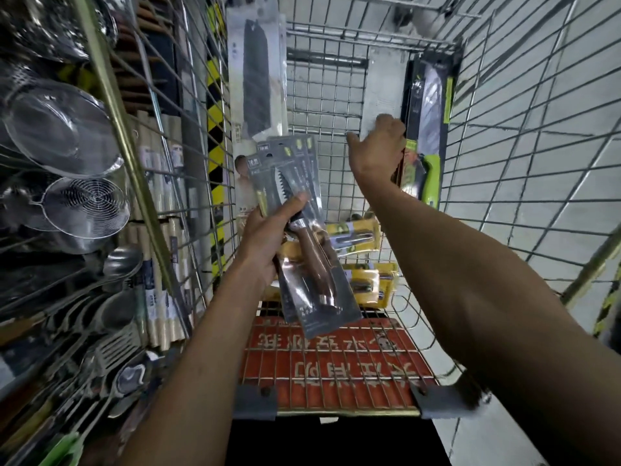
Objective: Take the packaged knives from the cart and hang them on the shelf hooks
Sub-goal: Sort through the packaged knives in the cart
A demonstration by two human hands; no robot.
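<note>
My left hand [268,237] is shut on a fanned stack of grey packaged knives [302,230] with brown handles, held above the wire cart [504,129]. My right hand [379,146] reaches deeper into the cart and closes on the edge of a green-handled packaged knife [428,136] that leans upright against the cart's far right corner. A tall pack with a dark cleaver [257,79] leans at the cart's far left. Yellow packs [363,250] lie on the cart floor below the grey stack.
The shelf rack on the left holds steel strainers [67,129], a wire skimmer [89,206], ladles and spatulas [111,324]. A red child-seat flap [336,375] with white characters lies at the cart's near end. Tiled floor shows through the mesh on the right.
</note>
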